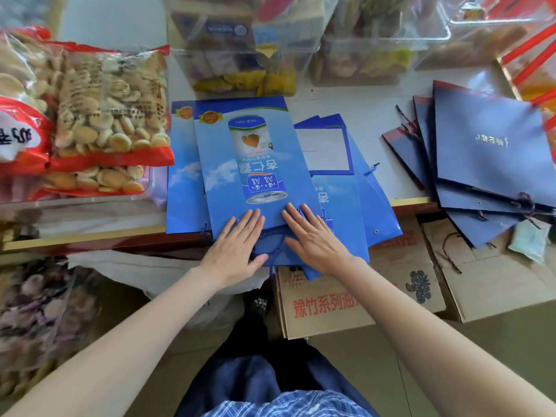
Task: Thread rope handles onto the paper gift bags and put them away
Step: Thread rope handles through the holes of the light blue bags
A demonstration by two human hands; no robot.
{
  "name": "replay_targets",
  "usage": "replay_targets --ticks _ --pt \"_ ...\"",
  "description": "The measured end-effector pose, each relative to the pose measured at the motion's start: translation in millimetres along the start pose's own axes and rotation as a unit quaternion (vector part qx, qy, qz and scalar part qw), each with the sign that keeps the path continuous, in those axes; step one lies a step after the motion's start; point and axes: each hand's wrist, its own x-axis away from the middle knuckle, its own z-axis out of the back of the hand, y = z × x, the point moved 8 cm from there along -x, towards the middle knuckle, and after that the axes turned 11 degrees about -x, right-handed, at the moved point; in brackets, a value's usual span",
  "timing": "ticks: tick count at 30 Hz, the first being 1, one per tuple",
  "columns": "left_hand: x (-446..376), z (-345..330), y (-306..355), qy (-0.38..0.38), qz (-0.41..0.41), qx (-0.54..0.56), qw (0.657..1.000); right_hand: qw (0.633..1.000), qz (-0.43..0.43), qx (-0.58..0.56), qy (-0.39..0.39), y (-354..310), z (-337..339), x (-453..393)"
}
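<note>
Both hands lie flat with fingers straight and slightly spread, gripping nothing: they press palm-down on the near end of the topmost flat bright-blue paper gift bag printed with a drink can point(249, 164). The left hand point(233, 246) covers the bag's lower left part, thumb pointing inward; the right hand point(313, 239) covers its lower right, fingers angled up and to the left. Both bare forearms reach forward from the bottom corners of the view and converge on the bag.

That bag tops a loose stack of similar bright-blue paper bags point(355, 188) fanned out on the white tabletop with a wooden edge point(376, 115); the stack's near ends overhang the table edge. A dark-blue twisted rope handle point(272, 246) loops across the bag's near end between the two hands, and another bit of blue rope point(371, 169) shows at the right side of the stack.

To the right, well apart from the hands, a fanned pile of dark navy paper bags with gold lettering point(487, 155) lies on the table, cords trailing from its edges. On the left sit large clear-and-red plastic packs of round biscuits point(99, 124). Clear plastic bins of wrapped snacks point(246, 46) line the far side. Brown cardboard boxes with red and black printing point(337, 305) stand on the floor below the table edge.
</note>
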Motion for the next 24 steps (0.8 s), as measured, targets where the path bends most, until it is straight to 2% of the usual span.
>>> replay_targets --ticks 2,4,5,6,8,10,12,15,20,24 --pt "1 8 -7 -0.005 0.015 0.076 0.997 0.999 0.009 -0.045 -0.004 -4 8 -1" --pt "4 23 -23 0.066 0.082 0.159 0.982 0.989 -0.004 -0.135 0.054 -5 31 -4" --pt "10 29 -38 0.112 0.143 0.187 0.965 0.98 -0.029 -0.178 0.089 2 42 -5" --pt "18 28 -54 0.121 0.217 0.213 0.945 0.971 -0.063 -0.205 0.11 11 49 -7" --pt "30 13 -75 0.076 0.331 0.274 0.9 0.967 -0.125 -0.2 0.1 22 49 -11" --pt "28 8 -82 0.063 0.37 0.325 0.868 0.961 -0.143 -0.216 0.095 21 46 -19" --pt "21 12 -87 0.073 0.387 0.364 0.844 0.946 -0.139 -0.268 0.118 16 47 -25" --pt "19 13 -97 0.069 0.418 0.397 0.814 0.94 -0.127 -0.279 0.152 10 51 -22" --pt "48 22 -125 0.138 0.413 0.37 0.821 0.941 -0.083 -0.273 0.181 -20 51 -25" --pt "57 12 -132 0.102 0.407 0.284 0.862 0.958 -0.079 -0.237 0.143 -40 27 -38"
